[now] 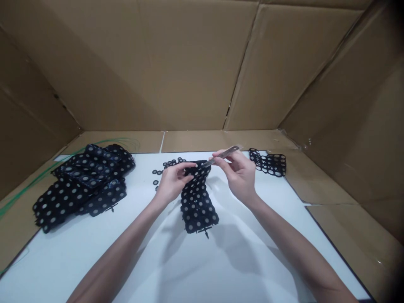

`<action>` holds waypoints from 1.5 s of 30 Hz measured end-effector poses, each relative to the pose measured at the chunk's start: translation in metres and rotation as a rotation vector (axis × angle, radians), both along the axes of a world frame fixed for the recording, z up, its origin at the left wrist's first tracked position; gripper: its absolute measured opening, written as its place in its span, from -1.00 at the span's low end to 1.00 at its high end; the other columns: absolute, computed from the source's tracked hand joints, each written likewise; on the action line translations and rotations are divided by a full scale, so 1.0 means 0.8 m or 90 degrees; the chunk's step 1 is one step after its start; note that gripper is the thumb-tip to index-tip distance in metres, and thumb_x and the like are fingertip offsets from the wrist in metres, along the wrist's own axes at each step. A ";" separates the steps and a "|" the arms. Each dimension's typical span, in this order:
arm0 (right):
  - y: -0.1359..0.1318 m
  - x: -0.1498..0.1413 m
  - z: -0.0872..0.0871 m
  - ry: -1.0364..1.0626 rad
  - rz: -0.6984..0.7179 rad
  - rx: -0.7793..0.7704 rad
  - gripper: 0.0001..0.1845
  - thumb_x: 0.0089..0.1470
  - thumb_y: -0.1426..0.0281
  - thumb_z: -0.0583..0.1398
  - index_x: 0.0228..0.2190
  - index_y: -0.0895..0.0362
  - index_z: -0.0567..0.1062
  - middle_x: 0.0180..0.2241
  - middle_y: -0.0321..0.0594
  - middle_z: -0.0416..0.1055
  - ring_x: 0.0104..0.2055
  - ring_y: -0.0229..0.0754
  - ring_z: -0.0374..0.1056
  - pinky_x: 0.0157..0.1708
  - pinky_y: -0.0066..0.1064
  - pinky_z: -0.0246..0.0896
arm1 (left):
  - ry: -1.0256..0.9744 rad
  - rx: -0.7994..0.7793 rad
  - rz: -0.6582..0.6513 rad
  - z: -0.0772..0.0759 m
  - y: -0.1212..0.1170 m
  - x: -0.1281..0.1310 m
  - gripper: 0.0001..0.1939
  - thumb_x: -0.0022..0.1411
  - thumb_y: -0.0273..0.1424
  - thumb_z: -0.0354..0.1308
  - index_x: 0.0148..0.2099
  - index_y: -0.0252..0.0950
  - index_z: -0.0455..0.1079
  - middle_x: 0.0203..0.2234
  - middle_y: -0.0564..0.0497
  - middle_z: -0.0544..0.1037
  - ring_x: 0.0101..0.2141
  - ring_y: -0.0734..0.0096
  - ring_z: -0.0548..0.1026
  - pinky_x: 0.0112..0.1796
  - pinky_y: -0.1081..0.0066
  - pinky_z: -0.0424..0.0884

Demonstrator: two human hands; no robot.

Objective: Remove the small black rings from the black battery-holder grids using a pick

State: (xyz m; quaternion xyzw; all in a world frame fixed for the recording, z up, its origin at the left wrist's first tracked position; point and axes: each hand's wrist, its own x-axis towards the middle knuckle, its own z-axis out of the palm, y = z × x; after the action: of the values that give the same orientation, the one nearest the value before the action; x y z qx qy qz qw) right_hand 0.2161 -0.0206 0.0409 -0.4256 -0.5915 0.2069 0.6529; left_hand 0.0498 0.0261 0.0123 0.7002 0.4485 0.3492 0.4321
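Note:
A black strip with rows of grey round dots (198, 202) hangs or lies over the white tabletop (202, 269), its lower end toward me. At its far end my left hand (174, 179) pinches the edge between thumb and fingers. My right hand (238, 172) grips a thin, flat grey tool (225, 153) with a hole near its upper end; I cannot make out its exact kind. The tip of that tool points down-left and meets the strip's top edge, close to my left fingertips. Several small loose black-ringed discs (155, 182) lie beyond and beside my left hand.
On the left lies a pile of similar dotted black sheets (85, 181), with thin green strands (34, 180) behind it. A black lattice of vacant rings (273, 164) rests at the right back. Cardboard walls (195, 67) enclose the table's back and sides.

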 end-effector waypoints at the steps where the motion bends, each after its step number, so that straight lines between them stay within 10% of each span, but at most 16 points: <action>1: -0.001 -0.001 0.001 -0.008 0.006 0.000 -0.90 0.02 0.45 0.16 -0.39 0.10 0.49 -0.36 -0.26 0.38 -0.32 -0.27 0.37 -0.37 -0.39 0.42 | -0.019 -0.018 -0.011 0.004 -0.002 0.000 -0.65 -0.05 -0.42 0.20 -0.13 -0.25 0.45 -0.43 0.02 0.53 -0.50 0.46 0.40 -0.40 0.42 0.33; 20: -0.014 -0.004 0.008 -0.074 0.035 0.038 -0.87 0.02 0.50 0.15 -0.40 0.09 0.50 -0.39 -0.24 0.38 -0.35 -0.24 0.35 -0.41 -0.37 0.36 | -0.062 -0.062 -0.086 0.030 -0.017 -0.002 -0.59 -0.06 -0.36 0.23 -0.09 -0.25 0.43 -0.77 0.19 0.24 -0.69 0.63 0.04 -0.61 0.50 0.01; 45: -0.012 -0.004 0.009 -0.240 0.034 0.058 -0.84 0.06 0.50 0.10 -0.41 0.09 0.48 -0.41 -0.23 0.42 -0.36 -0.24 0.33 -0.42 -0.40 0.27 | -0.058 -0.010 -0.094 0.016 -0.016 0.000 -0.66 -0.09 -0.37 0.22 -0.18 -0.29 0.47 -0.73 0.14 0.27 -0.69 0.60 0.11 -0.63 0.49 0.09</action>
State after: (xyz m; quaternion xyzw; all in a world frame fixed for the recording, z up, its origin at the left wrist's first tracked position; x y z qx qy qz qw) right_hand 0.2126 -0.0299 0.0480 -0.4111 -0.7231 0.1139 0.5433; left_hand 0.0495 0.0133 0.0247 0.7112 0.3786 0.3441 0.4822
